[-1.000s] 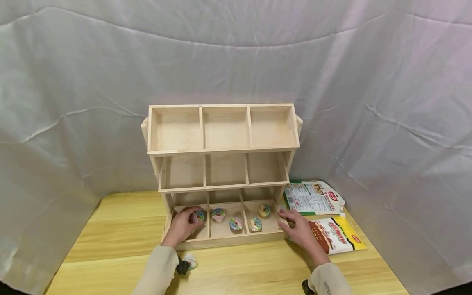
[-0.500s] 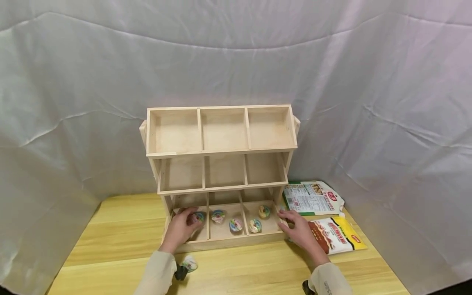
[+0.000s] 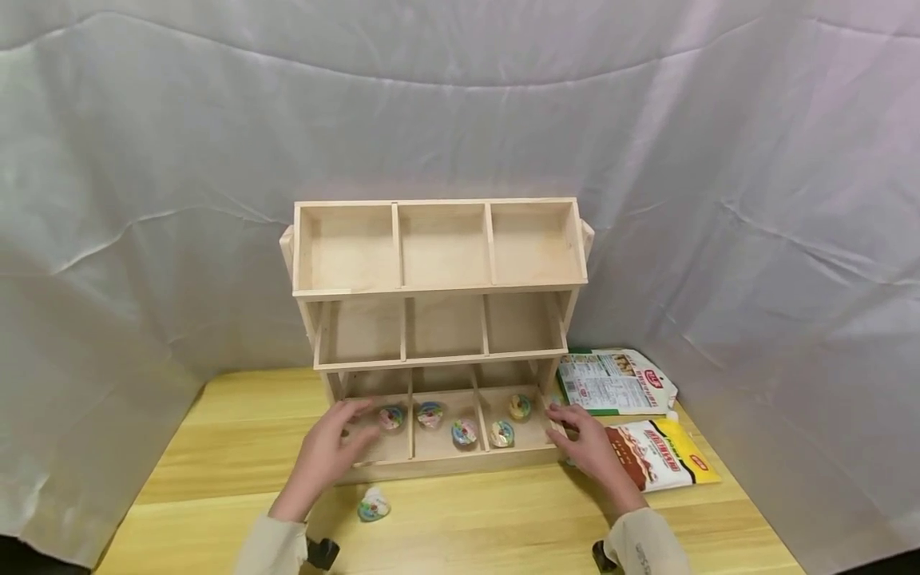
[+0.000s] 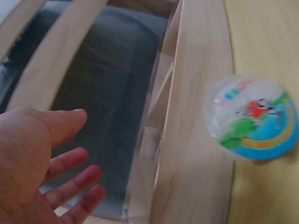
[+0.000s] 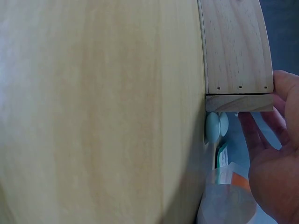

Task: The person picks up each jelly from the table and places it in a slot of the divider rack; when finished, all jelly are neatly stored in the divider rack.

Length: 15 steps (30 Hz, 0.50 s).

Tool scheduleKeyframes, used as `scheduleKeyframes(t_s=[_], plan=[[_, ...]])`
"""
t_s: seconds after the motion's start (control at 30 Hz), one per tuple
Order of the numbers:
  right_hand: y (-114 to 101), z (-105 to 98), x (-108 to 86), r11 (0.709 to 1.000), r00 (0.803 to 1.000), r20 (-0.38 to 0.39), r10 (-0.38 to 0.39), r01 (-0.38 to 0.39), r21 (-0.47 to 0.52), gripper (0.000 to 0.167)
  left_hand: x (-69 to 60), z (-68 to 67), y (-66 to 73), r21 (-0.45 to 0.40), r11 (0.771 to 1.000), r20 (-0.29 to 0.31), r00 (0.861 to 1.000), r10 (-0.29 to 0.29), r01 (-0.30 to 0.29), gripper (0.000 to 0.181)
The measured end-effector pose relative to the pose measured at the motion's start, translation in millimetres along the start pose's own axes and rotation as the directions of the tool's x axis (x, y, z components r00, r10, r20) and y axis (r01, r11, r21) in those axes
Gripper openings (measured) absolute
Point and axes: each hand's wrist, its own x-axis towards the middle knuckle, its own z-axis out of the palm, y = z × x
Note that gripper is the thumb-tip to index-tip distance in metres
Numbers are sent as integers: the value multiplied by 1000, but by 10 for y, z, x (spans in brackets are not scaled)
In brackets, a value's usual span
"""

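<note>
A wooden three-tier rack (image 3: 440, 288) stands on the table, each tier split into three compartments. In its lowest tier, a jelly cup (image 3: 391, 418) with a printed lid lies in the left compartment. The middle compartment holds two jelly cups (image 3: 464, 432), and the right one holds two more jelly cups (image 3: 501, 434). My left hand (image 3: 327, 449) hovers at the left compartment, fingers spread, apart from the cup. My right hand (image 3: 591, 447) grips the lowest tier's right end, with the thumb at the top edge and fingers outside, as the right wrist view shows.
Another jelly cup (image 3: 374, 505) lies on the table (image 3: 460, 527) before the rack, also large in the left wrist view. At right lie a green-and-white package (image 3: 611, 383) and a brown, white and yellow pouch (image 3: 661, 454). Grey cloth (image 3: 446, 120) hangs behind.
My left hand has let go of the jelly cup in the left compartment and drawn back to the left, its fingers spreading. The right hand has stayed at the rack's right end.
</note>
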Motion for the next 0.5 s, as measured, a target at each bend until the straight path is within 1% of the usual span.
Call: scheduleKeyframes(t_s=[0.1,0.17,0.23,0.3,0.37,0.43,0.5], plan=[[3,-5,7,1000,1000,6,-3,3,-4,38,-180,-61,30,18,1000,9,1000,2,-2,45],[2,-5,9,1000,1000,8,-2,2,-6,38,-313,-84,30,32,999,22,1000,-10,9,45],[1,-8,7,1000,1000,5,2,-2,-4,38,-446,-92,19,27,999,38,999,-22,21,46],[2,-13,1,1000,1000,-2,7,-7,-4,38,-563,-93,8,7,999,74,997,-34,33,46],[-2,-8,-3,1000,1000,-6,7,-7,0,38,-668,-94,-11,-4,1000,126,992,-29,30,46],[-2,-3,-4,1000,1000,-10,7,-7,5,38,-744,-90,-33,-14,999,186,982,-25,28,46],[-2,2,-5,1000,1000,-11,6,-6,5,38,-792,-77,-58,-15,1000,232,973,-8,12,47]])
